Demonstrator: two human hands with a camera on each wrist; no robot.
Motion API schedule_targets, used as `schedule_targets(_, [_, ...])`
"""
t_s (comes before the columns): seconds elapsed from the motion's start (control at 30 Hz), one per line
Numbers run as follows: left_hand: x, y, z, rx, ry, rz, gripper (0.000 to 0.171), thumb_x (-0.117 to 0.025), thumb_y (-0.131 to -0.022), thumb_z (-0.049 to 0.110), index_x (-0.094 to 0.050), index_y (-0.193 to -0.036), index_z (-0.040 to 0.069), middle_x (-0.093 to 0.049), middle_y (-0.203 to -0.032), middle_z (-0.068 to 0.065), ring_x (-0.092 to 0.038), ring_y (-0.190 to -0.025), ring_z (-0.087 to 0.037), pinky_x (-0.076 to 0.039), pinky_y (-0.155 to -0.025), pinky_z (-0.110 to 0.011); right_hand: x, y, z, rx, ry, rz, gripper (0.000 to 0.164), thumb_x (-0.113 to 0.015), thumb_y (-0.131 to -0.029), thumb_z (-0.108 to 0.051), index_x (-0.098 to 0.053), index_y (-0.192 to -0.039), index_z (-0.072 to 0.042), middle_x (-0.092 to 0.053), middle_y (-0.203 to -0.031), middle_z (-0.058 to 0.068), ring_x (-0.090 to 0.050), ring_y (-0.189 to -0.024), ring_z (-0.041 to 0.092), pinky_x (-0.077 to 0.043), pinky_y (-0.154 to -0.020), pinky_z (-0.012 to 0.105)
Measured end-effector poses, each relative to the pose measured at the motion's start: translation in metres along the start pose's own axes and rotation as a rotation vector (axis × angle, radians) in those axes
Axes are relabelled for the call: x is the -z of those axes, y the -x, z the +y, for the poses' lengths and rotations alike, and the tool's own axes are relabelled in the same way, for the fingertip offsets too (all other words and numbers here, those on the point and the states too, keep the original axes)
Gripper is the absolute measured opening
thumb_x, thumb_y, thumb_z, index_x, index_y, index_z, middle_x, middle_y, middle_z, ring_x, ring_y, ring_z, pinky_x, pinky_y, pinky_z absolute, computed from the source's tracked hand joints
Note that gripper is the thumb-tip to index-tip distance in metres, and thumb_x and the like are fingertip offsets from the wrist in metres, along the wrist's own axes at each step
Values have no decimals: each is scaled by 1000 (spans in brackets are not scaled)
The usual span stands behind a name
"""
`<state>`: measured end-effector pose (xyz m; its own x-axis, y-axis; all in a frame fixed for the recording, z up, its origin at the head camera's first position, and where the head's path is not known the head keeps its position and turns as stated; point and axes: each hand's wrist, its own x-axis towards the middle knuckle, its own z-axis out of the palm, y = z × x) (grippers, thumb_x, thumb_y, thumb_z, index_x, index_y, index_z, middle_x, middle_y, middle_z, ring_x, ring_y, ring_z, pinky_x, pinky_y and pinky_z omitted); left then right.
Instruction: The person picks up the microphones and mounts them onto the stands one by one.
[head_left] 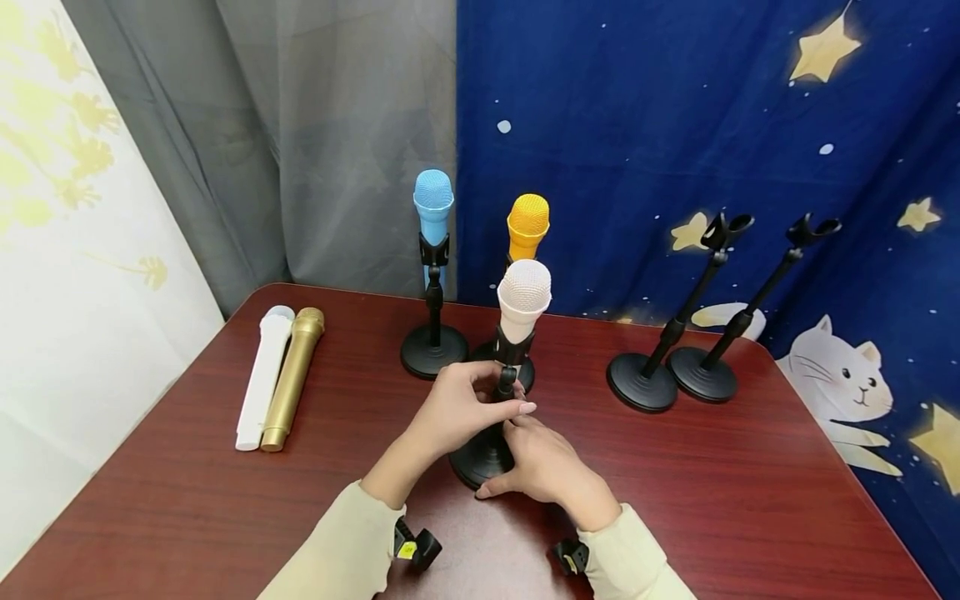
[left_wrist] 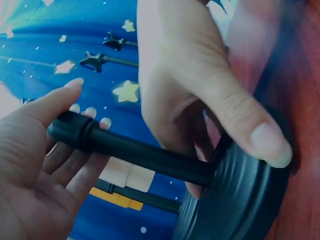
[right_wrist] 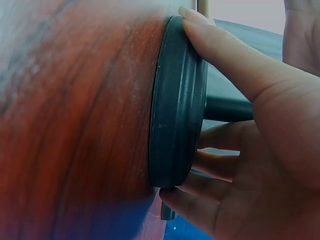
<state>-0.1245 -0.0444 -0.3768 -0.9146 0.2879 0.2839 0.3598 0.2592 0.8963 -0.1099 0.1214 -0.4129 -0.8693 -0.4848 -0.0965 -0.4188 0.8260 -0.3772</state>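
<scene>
A white microphone (head_left: 524,292) sits upright in the clip of a black desk microphone stand (head_left: 477,460) near the middle of the table. My left hand (head_left: 453,407) curls round the upper part of that stand's pole, just below the clip. In the left wrist view its fingers lie behind the pole's collar (left_wrist: 70,127). Lower down, my right hand (head_left: 546,463) grips the round base (right_wrist: 175,105) by its rim, thumb on one side and fingers on the other. The base rests on the tabletop.
Behind stand a blue microphone (head_left: 433,196) and a yellow microphone (head_left: 528,221), each on a black stand. At right are two black stands (head_left: 642,382) with bare clips. A white microphone (head_left: 261,387) and a gold one (head_left: 295,375) lie at left. Curtains (head_left: 637,150) hang behind the table.
</scene>
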Motion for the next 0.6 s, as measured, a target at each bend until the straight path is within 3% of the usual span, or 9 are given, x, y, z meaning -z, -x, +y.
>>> schedule_targets(0.33, [-18, 17, 11, -87, -283, 366, 41, -91, -74, 32, -72, -104, 13, -77, -93, 0, -72, -76, -5, -59, -70, -19, 0, 0, -1, 11, -12, 7, 104, -90, -69, -52, -44, -152, -10, -51, -152, 11, -51, -139, 29, -48, -107, 50])
schedule_targets(0.6, [-26, 18, 12, -95, -389, 431, 43, -92, -72, 36, -64, -94, 13, -70, -88, 1, -59, -70, -6, -50, -62, -21, 0, 1, 1, 16, -43, 17, 100, -91, -68, -49, -48, -149, -9, -57, -146, 10, -55, -134, 27, -50, -105, 48])
